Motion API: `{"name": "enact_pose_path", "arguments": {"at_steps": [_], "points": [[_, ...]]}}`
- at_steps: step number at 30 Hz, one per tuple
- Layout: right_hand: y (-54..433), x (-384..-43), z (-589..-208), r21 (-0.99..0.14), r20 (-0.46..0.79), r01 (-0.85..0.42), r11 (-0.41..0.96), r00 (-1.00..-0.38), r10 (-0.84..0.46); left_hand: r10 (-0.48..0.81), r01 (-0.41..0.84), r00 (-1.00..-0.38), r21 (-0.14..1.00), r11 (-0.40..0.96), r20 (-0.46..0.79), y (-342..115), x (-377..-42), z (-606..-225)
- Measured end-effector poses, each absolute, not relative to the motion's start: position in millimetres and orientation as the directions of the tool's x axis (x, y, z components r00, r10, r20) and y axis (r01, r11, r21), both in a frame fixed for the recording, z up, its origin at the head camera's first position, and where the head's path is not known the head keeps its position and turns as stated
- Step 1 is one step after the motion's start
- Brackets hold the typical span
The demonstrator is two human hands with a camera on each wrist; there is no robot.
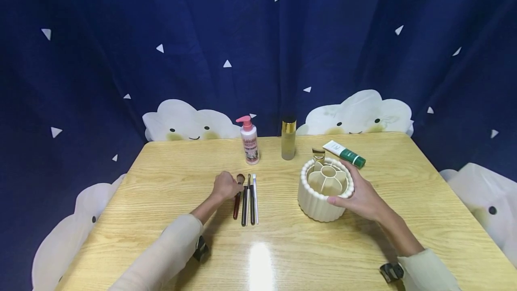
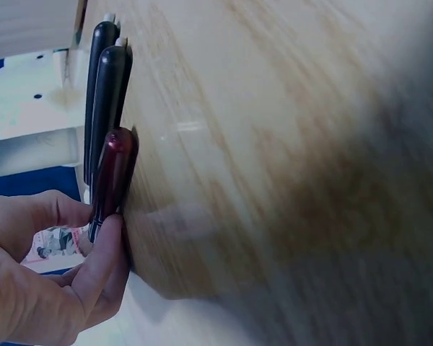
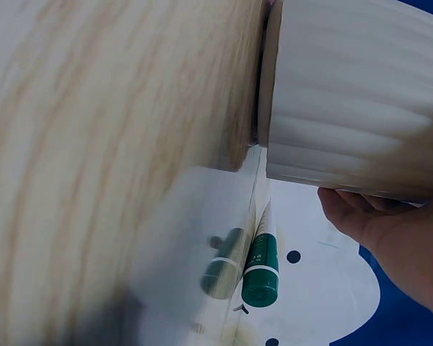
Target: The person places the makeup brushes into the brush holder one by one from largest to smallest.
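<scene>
My left hand [image 1: 226, 186] pinches a makeup brush [image 2: 112, 169] with a dark red handle between thumb and fingers. The brush lies leftmost in a row, its fluffy brown head pointing away from me. Beside it lie several slim brushes [image 1: 253, 205] with black, silver and white handles. My right hand [image 1: 361, 196] grips the right side of a cream, ribbed round organizer [image 1: 321, 208], thumb at the front and fingers behind. Petal-shaped dividers split its inside around a central ring. A flat-topped gold piece [image 1: 318, 155] shows at its back rim; its lower part is hidden.
A pink-topped pump bottle [image 1: 250, 145] and a gold-capped clear bottle [image 1: 288, 143] stand behind the brushes and organizer. A green and white tube [image 1: 345, 153] lies behind my right hand. The wooden table [image 1: 161, 169] ends at a navy curtain [image 1: 194, 26].
</scene>
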State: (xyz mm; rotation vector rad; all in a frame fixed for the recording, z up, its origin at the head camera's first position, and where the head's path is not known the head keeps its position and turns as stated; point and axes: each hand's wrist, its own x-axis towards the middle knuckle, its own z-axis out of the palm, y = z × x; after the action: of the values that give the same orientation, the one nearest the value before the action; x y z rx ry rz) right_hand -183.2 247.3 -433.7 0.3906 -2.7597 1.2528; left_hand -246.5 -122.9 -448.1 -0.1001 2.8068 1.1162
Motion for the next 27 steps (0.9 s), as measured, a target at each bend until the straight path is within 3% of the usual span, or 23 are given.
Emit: {"name": "enact_pose_path", "arguments": {"at_steps": [13,27], "points": [[248,-183,-434,-0.726,0.183,-0.268,0.633,-0.963,-0.198,-0.052,-0.14,-0.989,0.782,0.608,-0.137,-124,-254,-420],[248,-182,-435,-0.722,0.188,-0.271,0.636,-0.962,-0.196,0.02,-0.016,-0.999,0.824,0.566,-0.033,-97,-257,-391]]}}
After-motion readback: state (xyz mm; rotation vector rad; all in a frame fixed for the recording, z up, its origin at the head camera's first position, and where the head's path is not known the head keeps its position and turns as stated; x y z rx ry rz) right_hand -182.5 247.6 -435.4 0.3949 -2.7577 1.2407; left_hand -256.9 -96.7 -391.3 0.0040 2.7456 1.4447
